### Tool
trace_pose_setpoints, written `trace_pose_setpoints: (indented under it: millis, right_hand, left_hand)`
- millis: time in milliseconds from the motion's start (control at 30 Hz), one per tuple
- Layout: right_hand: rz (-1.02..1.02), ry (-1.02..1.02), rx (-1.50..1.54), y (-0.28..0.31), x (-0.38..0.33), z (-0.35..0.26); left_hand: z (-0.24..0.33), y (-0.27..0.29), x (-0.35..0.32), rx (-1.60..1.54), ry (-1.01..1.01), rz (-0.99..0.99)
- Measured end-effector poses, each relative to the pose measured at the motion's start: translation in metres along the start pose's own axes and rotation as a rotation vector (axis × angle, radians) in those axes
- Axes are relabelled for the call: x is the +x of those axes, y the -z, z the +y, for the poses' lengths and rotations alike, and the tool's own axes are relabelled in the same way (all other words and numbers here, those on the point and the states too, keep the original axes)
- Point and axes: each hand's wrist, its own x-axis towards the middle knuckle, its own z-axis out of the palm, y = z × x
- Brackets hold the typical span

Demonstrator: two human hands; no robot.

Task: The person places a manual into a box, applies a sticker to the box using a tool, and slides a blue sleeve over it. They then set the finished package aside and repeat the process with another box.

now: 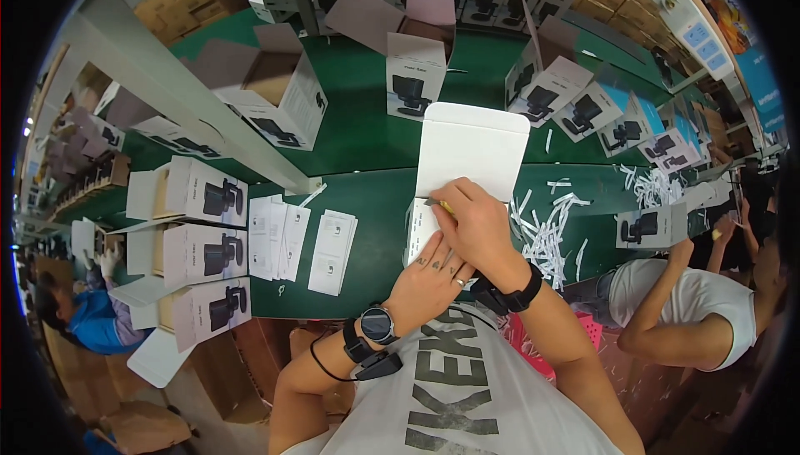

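An upright white carton [419, 230] stands in front of me on the green bench, its large flap [472, 151] raised away from me. My right hand [477, 223] is closed over the carton's near part around a slim yellow tool with a dark tip, which looks like a utility knife [443, 206]. That tip lies by the carton's upper edge; the rest of the tool is hidden by my fingers. My left hand [429, 278] rests with its fingers stretched out against the carton's near side, touching the right hand. Much of the carton is covered by both hands.
Shredded white paper strips [546, 234] lie to the right. Two groups of printed sheets [333, 252] are at left, beside stacked open boxes [204, 255]. More boxes [417, 76] line the back. Co-workers sit at right [692, 309] and left [104, 317]. A post [192, 97] rises at left.
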Motion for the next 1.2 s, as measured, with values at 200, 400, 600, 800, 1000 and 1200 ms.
trace_pose_setpoints:
  millis: [200,400,600,800,1000,1200]
  right_hand:
    - [-0.001,0.009,0.038,-0.014,-0.004,-0.001]
    - [-0.061,0.042,0.172,-0.014,-0.001,-0.007]
    - [-0.116,0.038,0.069,-0.028,0.006,-0.011]
    - [0.093,-0.378,0.662,0.029,-0.038,0.017]
    - [-0.152,-0.493,-0.058,0.099,-0.058,0.09]
    - [0.12,-0.768,0.914,0.059,-0.009,0.049]
  left_hand:
    - [-0.008,-0.001,-0.01,-0.015,-0.031,0.051]
    - [-0.012,-0.006,-0.021,0.012,-0.02,0.011]
    - [-0.011,-0.009,-0.02,-0.055,0.032,0.012]
    - [-0.011,0.003,-0.013,-0.024,0.038,0.033]
    - [-0.014,0.001,-0.006,0.032,-0.006,0.004]
    - [-0.017,0.023,-0.01,-0.162,0.052,-0.054]
